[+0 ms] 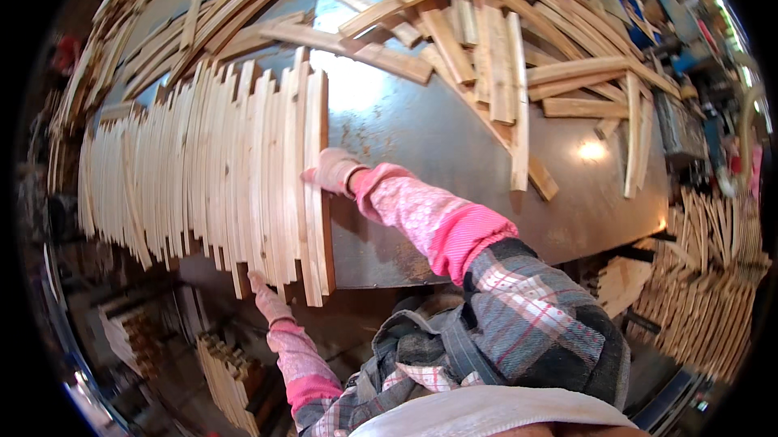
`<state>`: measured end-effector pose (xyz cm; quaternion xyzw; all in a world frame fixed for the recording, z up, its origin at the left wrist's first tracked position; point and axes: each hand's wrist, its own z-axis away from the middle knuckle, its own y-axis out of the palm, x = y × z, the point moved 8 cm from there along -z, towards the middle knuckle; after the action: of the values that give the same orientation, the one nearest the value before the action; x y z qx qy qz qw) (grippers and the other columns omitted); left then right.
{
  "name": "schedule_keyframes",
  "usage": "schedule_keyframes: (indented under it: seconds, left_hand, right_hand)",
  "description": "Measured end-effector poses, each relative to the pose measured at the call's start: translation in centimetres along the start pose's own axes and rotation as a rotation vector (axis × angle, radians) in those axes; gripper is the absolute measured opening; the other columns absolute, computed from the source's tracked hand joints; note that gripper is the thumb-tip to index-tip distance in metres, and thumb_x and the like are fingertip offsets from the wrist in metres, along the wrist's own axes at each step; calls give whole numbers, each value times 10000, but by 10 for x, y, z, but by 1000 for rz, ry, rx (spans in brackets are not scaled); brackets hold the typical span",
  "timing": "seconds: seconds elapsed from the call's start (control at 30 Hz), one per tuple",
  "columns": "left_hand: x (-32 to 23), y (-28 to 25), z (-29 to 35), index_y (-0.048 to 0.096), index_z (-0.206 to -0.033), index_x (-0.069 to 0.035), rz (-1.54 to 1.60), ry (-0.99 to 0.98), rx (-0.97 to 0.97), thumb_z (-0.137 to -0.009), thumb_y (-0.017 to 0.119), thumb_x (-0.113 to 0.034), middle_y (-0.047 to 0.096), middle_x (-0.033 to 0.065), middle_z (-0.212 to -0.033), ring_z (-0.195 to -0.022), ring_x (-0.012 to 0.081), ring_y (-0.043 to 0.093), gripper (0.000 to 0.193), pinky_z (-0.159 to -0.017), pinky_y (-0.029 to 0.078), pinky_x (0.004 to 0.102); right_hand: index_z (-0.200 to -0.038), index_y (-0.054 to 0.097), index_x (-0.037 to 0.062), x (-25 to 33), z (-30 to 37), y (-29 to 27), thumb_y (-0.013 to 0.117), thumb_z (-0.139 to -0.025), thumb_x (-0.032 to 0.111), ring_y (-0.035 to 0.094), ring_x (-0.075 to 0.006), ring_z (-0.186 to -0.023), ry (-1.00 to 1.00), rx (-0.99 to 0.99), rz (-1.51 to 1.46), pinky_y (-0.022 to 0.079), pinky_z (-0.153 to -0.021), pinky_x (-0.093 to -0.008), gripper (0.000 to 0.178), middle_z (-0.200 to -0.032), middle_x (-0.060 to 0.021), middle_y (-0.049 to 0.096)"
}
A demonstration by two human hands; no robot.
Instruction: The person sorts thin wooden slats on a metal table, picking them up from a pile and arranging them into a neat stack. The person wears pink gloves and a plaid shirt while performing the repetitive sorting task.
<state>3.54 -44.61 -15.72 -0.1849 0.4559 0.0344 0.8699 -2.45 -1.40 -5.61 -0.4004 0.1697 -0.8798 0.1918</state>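
Observation:
A row of pale wooden strips (194, 165) stands packed side by side on the metal table (389, 129), their ends uneven. My right hand (332, 171), in a pale pinkish glove, is closed over the outermost wooden strip (318, 226) at the row's right end, fingertips on its upper edge. Lower down, my left hand (271, 302), gloved the same way, reaches to the near ends of the strips. Its fingers are stretched out and touch a strip end beside the table's front edge; part of them is hard to make out.
Loose wooden strips (442, 23) lie in a crossed heap at the far middle and right. Longer strips (235, 11) are piled at the far left. Stacked wood (697, 307) stands at the right, off the table. More wood pieces (227, 380) stand below the front edge.

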Motion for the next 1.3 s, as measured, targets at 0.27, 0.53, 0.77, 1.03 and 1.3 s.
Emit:
schedule_keyframes:
  seconds: [0.27, 0.53, 0.77, 1.03, 1.3]
  left_hand:
    - [-57, 5, 42, 661, -1047, -32, -372, -45, 100, -973, 683, -348, 573, 16, -691, -509, 132, 508, 326, -455, 433, 267]
    - [-180, 203, 161, 617, -1330, 73, -409, 650, 205, -993, 671, -119, 692, 71, -1048, -947, 141, 633, 391, -866, 533, 297]
    - [-202, 453, 204, 630, -1334, -46, -615, 788, 507, -930, 709, -235, 687, 92, -985, -878, 190, 643, 453, -817, 535, 337]
    - [-301, 661, 211, 626, -1342, -56, -835, 1346, 335, -902, 701, -299, 672, 214, -1227, -1106, 369, 661, 508, -967, 528, 454]
    - [-297, 790, 189, 659, -1213, -48, -1383, 1205, 506, -882, 655, -532, 686, 211, -1216, -1113, 419, 672, 586, -975, 510, 510]
  right_hand:
    - [-1210, 686, 28, -131, 34, -197, 660, -922, 397, 683, -398, -1115, 53, -531, 158, 551, -959, -466, 469, -1156, -240, 712]
    - [-1149, 657, 43, -314, 83, -445, 700, -873, 348, 648, -438, -1143, 426, -1007, 286, 521, -989, -485, 414, -1177, -265, 689]
    - [-1299, 612, 27, -346, 11, -564, 653, -866, 169, 619, -417, -1260, 449, -930, 387, 519, -1041, -507, 457, -1342, -260, 635]
    - [-1407, 493, 72, -267, -49, -558, 674, -852, 175, 652, -324, -1228, 220, -554, 871, 502, -991, -474, 593, -1226, -193, 715]
    - [-1432, 516, 122, -334, 34, -566, 730, -860, 348, 702, -321, -1101, 320, -784, 812, 436, -1012, -521, 651, -1168, -120, 734]
